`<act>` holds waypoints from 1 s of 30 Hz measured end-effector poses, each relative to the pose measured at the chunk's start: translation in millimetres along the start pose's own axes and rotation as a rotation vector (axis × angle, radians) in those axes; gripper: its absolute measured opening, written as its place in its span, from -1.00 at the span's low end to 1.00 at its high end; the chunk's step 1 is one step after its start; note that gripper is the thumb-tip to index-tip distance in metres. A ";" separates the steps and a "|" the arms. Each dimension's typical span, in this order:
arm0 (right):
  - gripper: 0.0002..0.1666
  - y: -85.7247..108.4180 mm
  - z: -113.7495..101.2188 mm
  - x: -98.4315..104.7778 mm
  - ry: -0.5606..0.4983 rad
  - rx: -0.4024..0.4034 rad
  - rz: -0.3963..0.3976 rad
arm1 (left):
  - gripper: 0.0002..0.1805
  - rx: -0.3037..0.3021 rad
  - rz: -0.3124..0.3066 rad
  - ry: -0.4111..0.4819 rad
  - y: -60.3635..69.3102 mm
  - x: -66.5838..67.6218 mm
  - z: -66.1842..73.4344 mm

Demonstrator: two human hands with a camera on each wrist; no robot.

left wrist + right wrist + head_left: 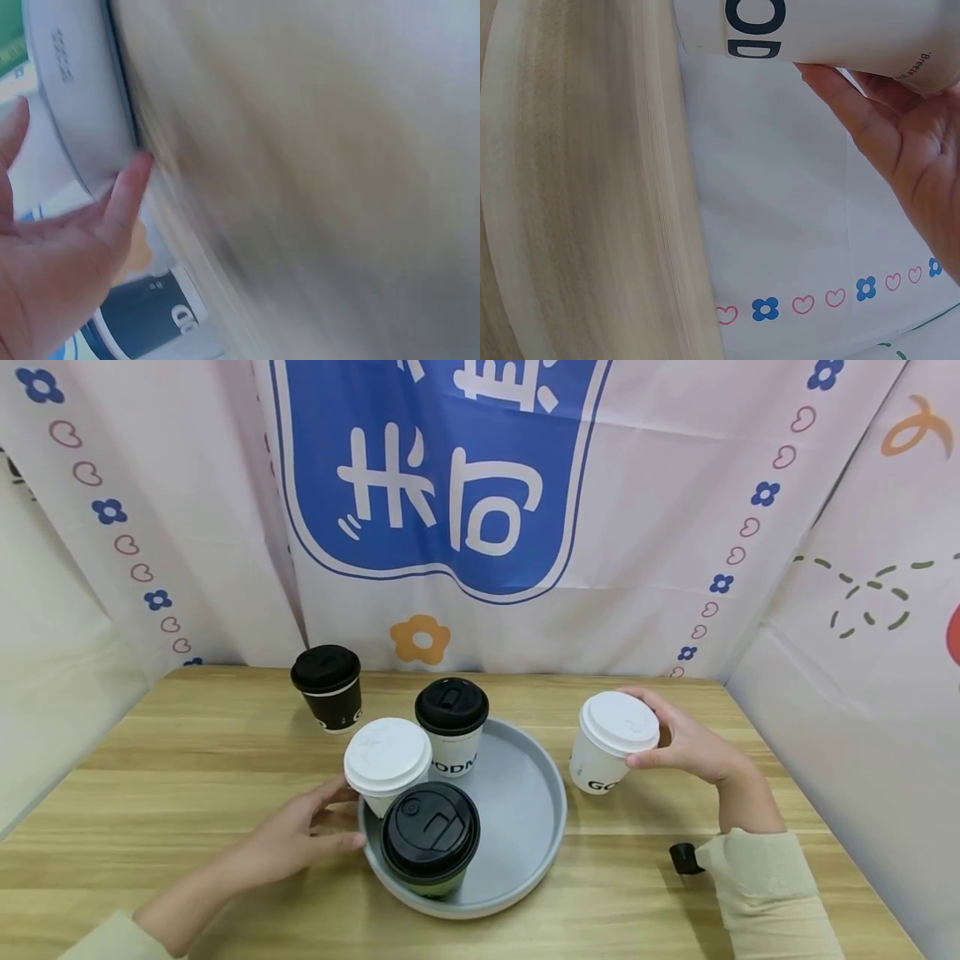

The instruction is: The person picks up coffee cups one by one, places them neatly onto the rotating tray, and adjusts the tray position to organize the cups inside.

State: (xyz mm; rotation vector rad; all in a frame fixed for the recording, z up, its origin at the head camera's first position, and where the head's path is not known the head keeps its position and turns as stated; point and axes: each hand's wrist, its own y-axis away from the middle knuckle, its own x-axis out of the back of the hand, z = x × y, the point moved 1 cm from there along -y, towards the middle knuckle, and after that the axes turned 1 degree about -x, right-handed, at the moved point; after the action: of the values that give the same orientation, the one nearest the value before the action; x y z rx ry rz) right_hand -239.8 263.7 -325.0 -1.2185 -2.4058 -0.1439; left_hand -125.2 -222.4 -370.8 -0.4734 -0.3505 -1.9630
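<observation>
My right hand (686, 739) grips a white paper cup (600, 768) with a white lid, thumb and fingers round its upper part. The cup is upright, right of a round grey tray (525, 877). In the right wrist view, the same cup (840, 34) crosses the top. At the tray's left rim is my left hand (300, 835), its fingers touching the tray's outer side in the left wrist view. On the tray stand a white-lidded cup (387, 760), a black-lidded white cup (452, 727) and a green cup with a black lid (430, 835).
A black cup (330, 689) stands at the back left of the wooden table (187, 760). By the right sleeve is a small black object (685, 858), its kind unclear. Printed cloth (645, 568) hangs behind the table.
</observation>
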 end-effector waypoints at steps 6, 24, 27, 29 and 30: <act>-0.04 1.6 -0.3 0.7 0.010 -0.001 0.015 | -0.10 0.127 0.085 0.050 10.2 -17.0 7.1; -0.05 1.5 -1.4 -0.1 -0.003 0.004 0.012 | -0.03 0.183 0.077 0.126 21.3 -40.7 11.7; -0.05 1.5 -2.0 0.2 -0.001 0.008 0.013 | -0.02 0.174 0.083 0.123 20.9 -40.7 9.9; -0.06 1.5 -2.4 0.7 -0.003 0.004 0.013 | -0.02 0.173 0.086 0.119 20.5 -40.5 9.0; -0.06 1.7 -2.2 1.0 -0.001 0.005 0.014 | -0.02 0.173 0.088 0.118 20.3 -40.4 8.8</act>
State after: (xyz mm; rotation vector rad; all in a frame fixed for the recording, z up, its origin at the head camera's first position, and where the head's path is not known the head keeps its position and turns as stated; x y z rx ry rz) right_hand -238.2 264.9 -322.8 -1.2328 -2.3965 -0.1333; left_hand -89.8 -194.9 -381.6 -0.2568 -0.4134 -1.8473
